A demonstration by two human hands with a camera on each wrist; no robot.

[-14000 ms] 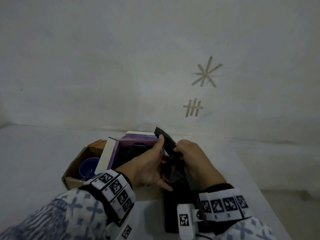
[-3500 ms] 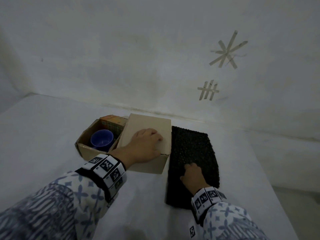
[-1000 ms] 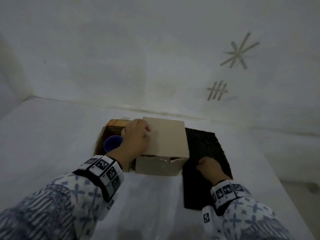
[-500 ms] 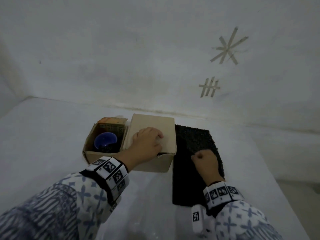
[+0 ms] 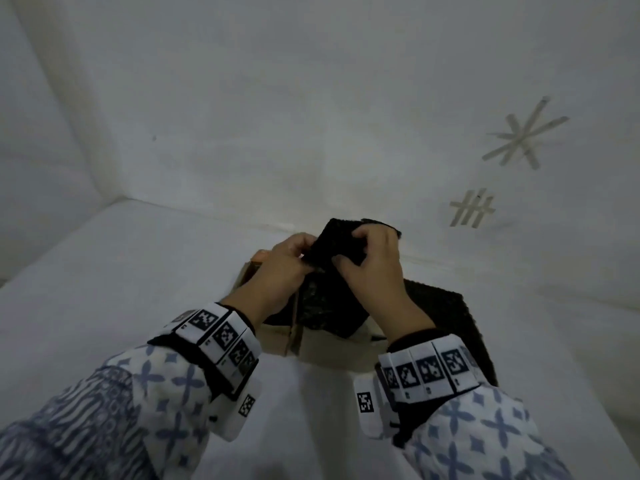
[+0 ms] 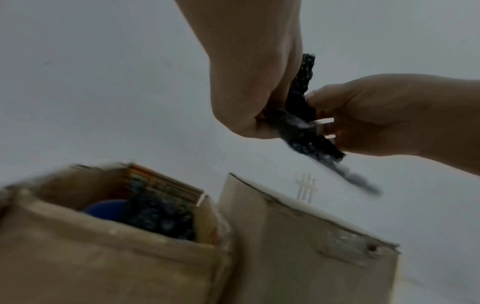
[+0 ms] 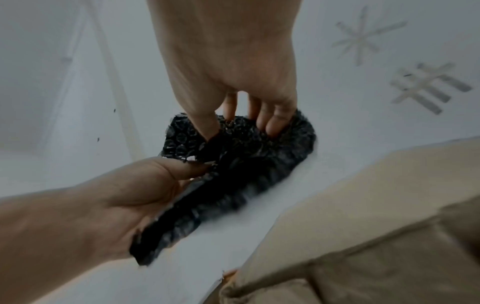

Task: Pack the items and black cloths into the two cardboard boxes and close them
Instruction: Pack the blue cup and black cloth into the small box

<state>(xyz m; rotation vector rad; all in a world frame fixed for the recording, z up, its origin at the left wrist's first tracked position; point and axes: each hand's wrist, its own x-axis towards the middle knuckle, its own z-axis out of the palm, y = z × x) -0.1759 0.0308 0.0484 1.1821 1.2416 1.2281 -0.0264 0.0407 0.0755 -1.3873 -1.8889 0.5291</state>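
Black cloth (image 5: 341, 251) hangs pinched at its top edge between the left hand (image 5: 282, 271) and right hand (image 5: 372, 268), raised over the boxes, probably to fold it small. Below, the closed box (image 6: 298, 246) stands beside the open box (image 6: 103, 257), still awaiting padding.

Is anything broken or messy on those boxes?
Yes. The closed box's top edge is ragged, with a small hole near its corner. Both hands hold one black cloth up; another black cloth lies unpacked beside it.
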